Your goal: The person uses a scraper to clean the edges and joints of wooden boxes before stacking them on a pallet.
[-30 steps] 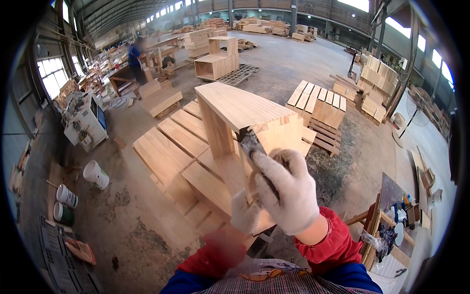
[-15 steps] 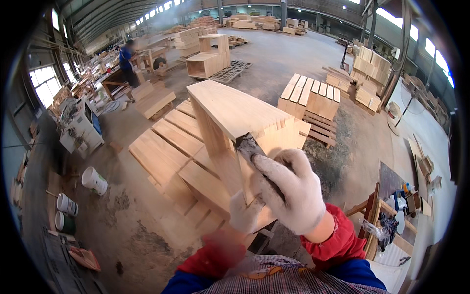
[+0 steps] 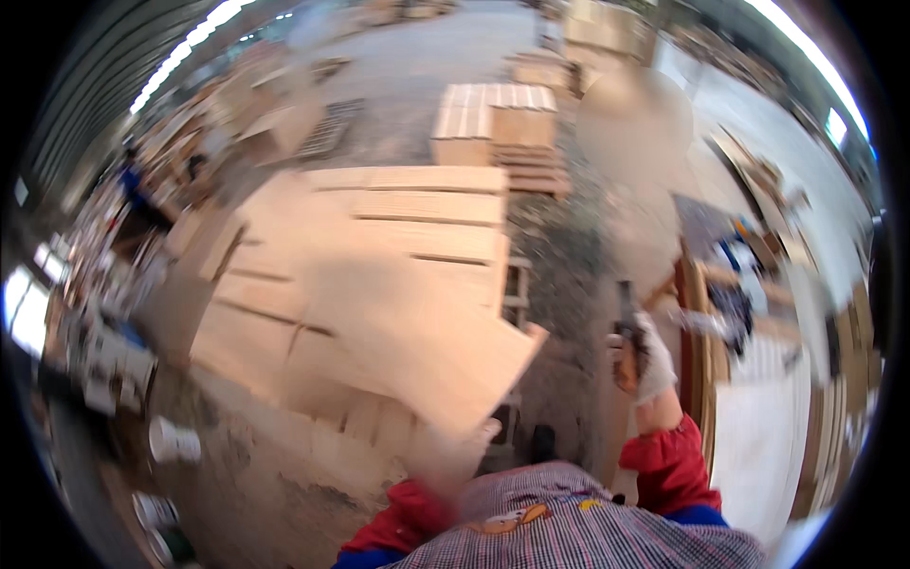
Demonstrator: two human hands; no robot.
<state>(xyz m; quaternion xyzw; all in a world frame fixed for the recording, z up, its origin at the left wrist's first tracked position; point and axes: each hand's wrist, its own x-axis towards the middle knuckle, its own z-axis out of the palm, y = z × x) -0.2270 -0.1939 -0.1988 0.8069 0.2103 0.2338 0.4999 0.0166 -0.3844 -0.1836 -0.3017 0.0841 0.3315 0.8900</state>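
Observation:
My right hand (image 3: pixel 654 365), in a white glove, is closed around a putty knife (image 3: pixel 627 322) and held out to the right, apart from the wood. The blade is dark and points away from me; motion blurs its details. A pale wooden box (image 3: pixel 445 356) shows a broad flat side, its near corner toward me. At that corner is my left hand (image 3: pixel 460 455), also gloved and badly smeared, apparently gripping the box's edge with the thumb side showing. Beneath and beyond the box lie several similar pale wooden pieces (image 3: pixel 431 206) side by side.
A block of stacked wooden pieces (image 3: pixel 498 119) sits on a pallet (image 3: pixel 531 169) farther off. To my right stands a wooden-framed bench (image 3: pixel 697 332) with plastic bags (image 3: pixel 730 308). White buckets (image 3: pixel 175 441) are on the floor at left. A person in blue (image 3: pixel 133 185) is at far left.
My right hand has moved off the box and out to the right with the putty knife. The box now shows lower and flatter, and the whole view has swung rightward.

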